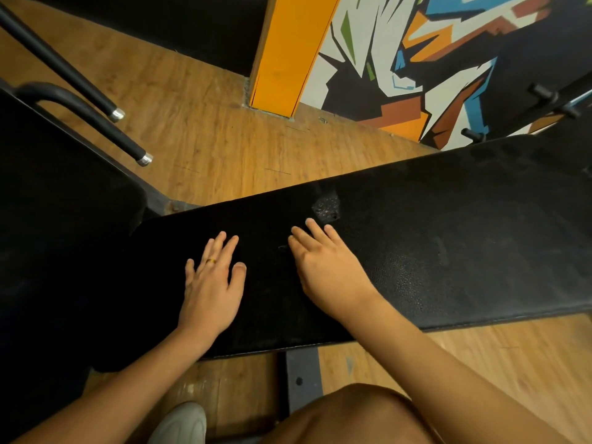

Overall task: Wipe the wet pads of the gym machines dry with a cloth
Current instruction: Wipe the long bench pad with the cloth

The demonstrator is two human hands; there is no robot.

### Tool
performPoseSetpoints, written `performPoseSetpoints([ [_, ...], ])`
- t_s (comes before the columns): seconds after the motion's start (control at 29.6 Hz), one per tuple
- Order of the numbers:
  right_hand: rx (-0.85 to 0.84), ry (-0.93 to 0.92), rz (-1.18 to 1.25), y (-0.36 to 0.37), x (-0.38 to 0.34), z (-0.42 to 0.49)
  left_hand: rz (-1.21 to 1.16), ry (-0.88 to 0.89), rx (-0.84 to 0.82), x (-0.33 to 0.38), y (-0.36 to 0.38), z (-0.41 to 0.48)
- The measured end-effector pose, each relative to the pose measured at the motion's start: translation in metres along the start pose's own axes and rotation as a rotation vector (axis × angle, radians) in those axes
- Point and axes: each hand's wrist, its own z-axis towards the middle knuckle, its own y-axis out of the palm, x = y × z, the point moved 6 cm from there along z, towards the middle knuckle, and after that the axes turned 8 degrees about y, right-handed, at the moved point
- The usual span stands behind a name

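fingers (231, 249) of left hand (209, 291) straight and spread, flat on black bench pad (464, 238), gripping nothing; gold ring (211, 260) on one finger. right hand (330, 270) just beside it, fingers straight and close together, resting on same pad, holding nothing. pad runs across middle of view. scuffed pale patch (326, 207) just beyond right fingertips. second dark pad (64, 238) at left, black handles (121, 141) above it. wooden floor (208, 139), orange pillar (288, 49), painted wall (416, 59) beyond. knee (352, 415), pale shoe (182, 424) at bottom.
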Motion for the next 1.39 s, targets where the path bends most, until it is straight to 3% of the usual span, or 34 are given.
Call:
performPoseSetpoints([
  [0.07, 0.002, 0.046, -0.018, -0.005, 0.019, 0.002, -0.008, 0.002, -0.006, 0.000, 0.000, 0.000],
  [0.24, 0.057, 0.400, -0.062, -0.024, 0.074, 0.013, -0.010, 0.000, -0.005, -0.002, 0.001, 0.001],
  [0.3, 0.038, 0.327, -0.031, -0.018, 0.047, 0.015, -0.007, -0.003, -0.003, -0.002, 0.001, 0.000],
  [0.41, 0.006, 0.042, 0.045, -0.001, -0.004, 0.002, 0.011, -0.003, -0.002, -0.001, 0.001, 0.000],
  [0.47, 0.003, -0.020, 0.045, 0.002, -0.006, -0.001, 0.021, -0.003, -0.001, -0.001, 0.001, 0.001],
  [0.68, -0.012, 0.008, 0.026, 0.003, 0.000, -0.004, 0.010, -0.006, 0.008, -0.001, 0.002, 0.000],
  [0.88, 0.074, 0.074, 0.016, -0.003, 0.013, -0.015, -0.006, -0.001, 0.010, 0.000, 0.000, 0.001],
  [1.08, 0.020, 0.305, 0.016, -0.010, 0.048, 0.044, -0.009, 0.006, -0.008, -0.001, 0.002, 0.001],
  [1.39, 0.019, 0.107, -0.002, 0.000, 0.018, -0.012, -0.002, 0.007, 0.004, 0.001, 0.001, 0.001],
])
